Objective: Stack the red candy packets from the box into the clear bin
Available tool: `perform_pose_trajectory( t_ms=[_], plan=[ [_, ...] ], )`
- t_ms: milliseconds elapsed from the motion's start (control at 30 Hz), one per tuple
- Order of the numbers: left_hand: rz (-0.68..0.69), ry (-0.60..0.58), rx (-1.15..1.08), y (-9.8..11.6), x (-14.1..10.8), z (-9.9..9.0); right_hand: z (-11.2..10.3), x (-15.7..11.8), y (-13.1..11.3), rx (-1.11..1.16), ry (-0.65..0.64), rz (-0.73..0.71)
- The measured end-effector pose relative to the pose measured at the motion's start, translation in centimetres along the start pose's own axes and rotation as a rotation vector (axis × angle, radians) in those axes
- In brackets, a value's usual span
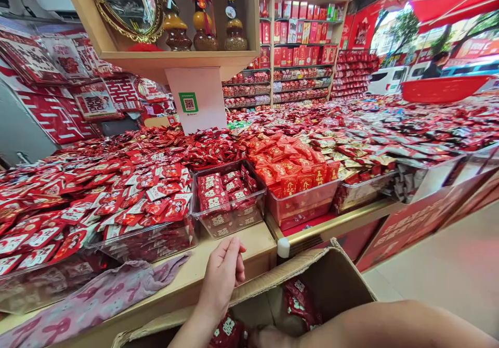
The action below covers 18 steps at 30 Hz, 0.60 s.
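Observation:
My left hand (225, 265) is raised above the near edge of a cardboard box (335, 275), its fingers curled together; whatever they hold, if anything, is hidden. Down inside the box, at the bottom of the view, my right hand (273, 336) is dim and partly cut off, its fingers hidden beside dark red packets (228, 331). More red packets (300, 304) lie against the box's inner side. Just beyond my left hand stands a clear plastic bin (230, 220), partly filled with dark red packets standing in rows.
Bins of red packets (136, 192) spread across the display, with a bin of orange-red packets (296, 174) right of centre. A patterned cloth (97, 301) lies on the ledge at left. A shelf cabinet (210, 59) overhangs the display. A red basin (444, 89) and a person (434, 66) appear at right.

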<state>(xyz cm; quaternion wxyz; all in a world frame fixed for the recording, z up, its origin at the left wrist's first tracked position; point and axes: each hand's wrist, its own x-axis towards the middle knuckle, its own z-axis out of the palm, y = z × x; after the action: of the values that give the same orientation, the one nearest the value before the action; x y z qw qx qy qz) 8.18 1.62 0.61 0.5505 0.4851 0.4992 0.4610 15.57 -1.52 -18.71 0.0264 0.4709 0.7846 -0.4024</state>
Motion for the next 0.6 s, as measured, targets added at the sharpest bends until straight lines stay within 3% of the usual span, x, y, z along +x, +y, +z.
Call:
perform_pose_trajectory(
  t_ms=[133, 233, 300, 333, 433, 500, 600],
  plan=[
    [-0.003, 0.011, -0.030, 0.0, 0.2, -0.1, -2.3, -1.5, -1.8, -0.297, 0.053, -0.284],
    [-0.018, -0.014, -0.108, 0.0, 0.6, -0.6, -7.4, -6.2, -4.9, -0.360, 0.103, -0.617],
    [-0.073, -0.037, -0.214, 0.1, 0.8, -1.0, -11.6, -9.9, -6.8, -0.215, 0.176, -0.798],
    [-0.114, -0.055, -0.279, 0.2, 0.9, -1.2, -13.5, -11.3, -7.4, -0.103, 0.247, -0.779],
    [-0.215, -0.154, -0.423, 0.7, 0.9, -1.3, -17.1, -13.2, -7.8, 0.235, 0.547, -0.518],
    [-0.203, -0.193, -0.386, 0.9, 0.7, -1.0, -17.6, -12.5, -7.2, 0.373, 0.661, -0.409],
    [-0.126, -0.102, -0.217, 0.9, 0.3, -0.2, -16.6, -10.5, -6.3, 0.588, 0.665, -0.398]
  ],
)
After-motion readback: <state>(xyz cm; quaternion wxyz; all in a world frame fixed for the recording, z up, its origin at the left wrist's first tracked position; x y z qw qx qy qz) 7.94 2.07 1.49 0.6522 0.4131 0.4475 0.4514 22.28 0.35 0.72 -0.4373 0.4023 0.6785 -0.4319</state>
